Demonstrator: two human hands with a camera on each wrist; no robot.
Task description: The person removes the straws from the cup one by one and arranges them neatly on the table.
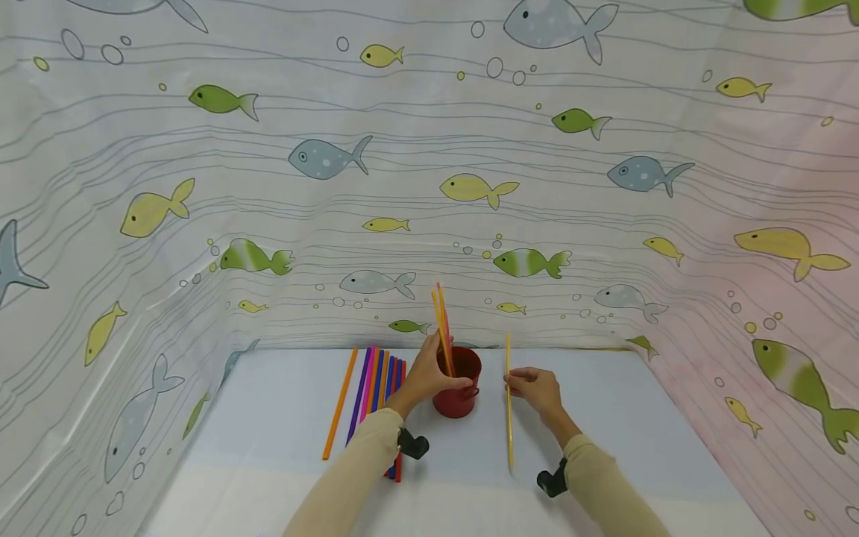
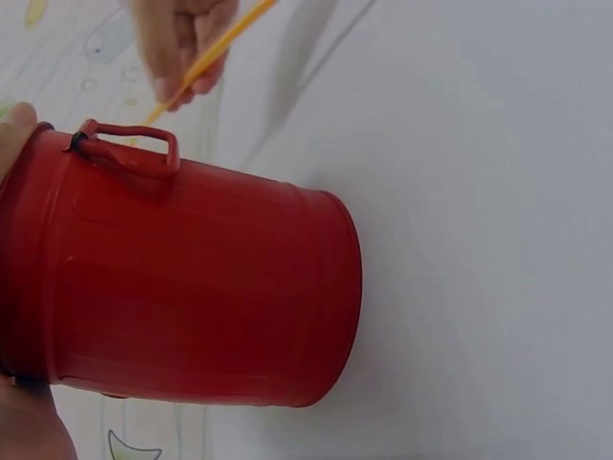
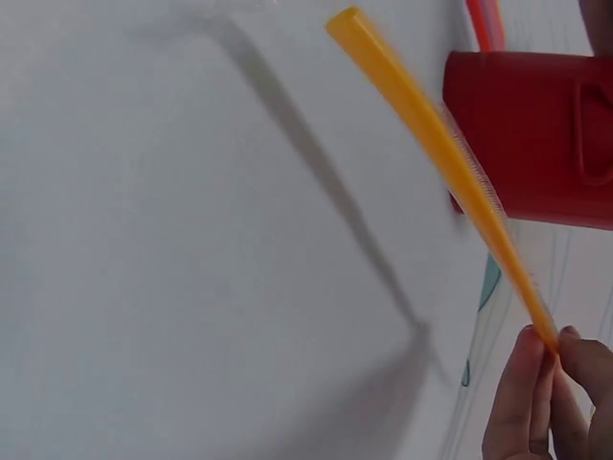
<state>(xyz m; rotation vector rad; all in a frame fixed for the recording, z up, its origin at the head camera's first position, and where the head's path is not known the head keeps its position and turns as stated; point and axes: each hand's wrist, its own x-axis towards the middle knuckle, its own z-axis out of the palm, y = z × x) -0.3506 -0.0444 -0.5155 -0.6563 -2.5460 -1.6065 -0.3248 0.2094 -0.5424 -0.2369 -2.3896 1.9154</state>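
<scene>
A small red metal bucket (image 1: pixel 458 403) with side handles stands upright on the white table. My left hand (image 1: pixel 427 379) grips it around the rim, its fingers on opposite sides in the left wrist view. Orange and red sticks (image 1: pixel 444 335) lean out of the bucket's mouth beside that hand. To the right of the bucket, my right hand (image 1: pixel 537 386) pinches a long, thin yellow-orange stick (image 3: pixel 436 144) between thumb and fingertips. The stick stands apart from the bucket in the head view, and casts a shadow on the table in the right wrist view.
Left of the bucket lies a row of purple, pink, orange, blue and red sticks (image 1: pixel 378 382), partly behind my left forearm. One orange stick (image 1: pixel 340 403) lies a little apart at its left end. A fish-printed curtain (image 1: pixel 429 246) surrounds the table (image 1: pixel 624 418) at the back and sides.
</scene>
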